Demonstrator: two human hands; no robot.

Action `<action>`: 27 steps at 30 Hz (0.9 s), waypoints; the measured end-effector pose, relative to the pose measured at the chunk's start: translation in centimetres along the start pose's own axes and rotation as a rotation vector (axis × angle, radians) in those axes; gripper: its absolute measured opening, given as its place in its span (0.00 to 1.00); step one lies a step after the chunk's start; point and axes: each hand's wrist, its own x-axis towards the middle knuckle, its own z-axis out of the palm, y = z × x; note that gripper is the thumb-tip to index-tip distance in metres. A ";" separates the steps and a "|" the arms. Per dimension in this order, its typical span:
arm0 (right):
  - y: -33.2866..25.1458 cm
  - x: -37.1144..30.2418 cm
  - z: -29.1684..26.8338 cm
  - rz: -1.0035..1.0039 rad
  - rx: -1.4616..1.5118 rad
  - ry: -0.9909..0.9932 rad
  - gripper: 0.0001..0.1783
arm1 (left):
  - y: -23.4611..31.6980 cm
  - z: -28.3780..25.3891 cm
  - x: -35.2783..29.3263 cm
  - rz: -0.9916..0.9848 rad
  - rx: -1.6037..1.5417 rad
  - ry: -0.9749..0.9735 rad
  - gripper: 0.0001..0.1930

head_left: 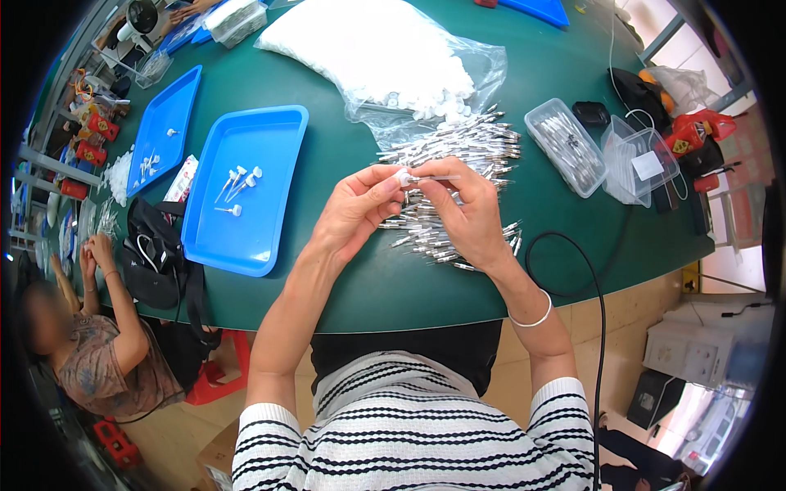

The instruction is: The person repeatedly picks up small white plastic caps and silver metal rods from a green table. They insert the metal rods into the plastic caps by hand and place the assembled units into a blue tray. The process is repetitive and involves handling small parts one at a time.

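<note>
Centre of frame: left hand [359, 203] pinches small white plastic cap [402, 175], right hand [469, 211] pinches slim pale straight rod [442, 177]; both grips narrow. Loose heap of slender silver metal pieces [488, 147] lies beneath; a fingertip slip or crooked push could drop either part there, perhaps hard to spot.

Green table [360, 304], blue trays [252, 245], heaped metal parts [483, 147], plastic bag [489, 64] of white pieces [446, 86], clear box [539, 115]
</note>
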 end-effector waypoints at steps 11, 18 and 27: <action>0.3 -0.1 0.0 0.029 0.084 0.000 0.07 | 0.1 0.2 -0.1 0.017 -0.006 -0.003 0.11; 0.5 -0.3 0.4 0.069 0.176 0.024 0.06 | 0.0 0.2 -0.1 0.026 -0.006 -0.001 0.11; 0.4 -0.4 0.6 0.108 0.236 0.064 0.06 | -0.3 0.0 0.0 -0.050 -0.070 -0.012 0.12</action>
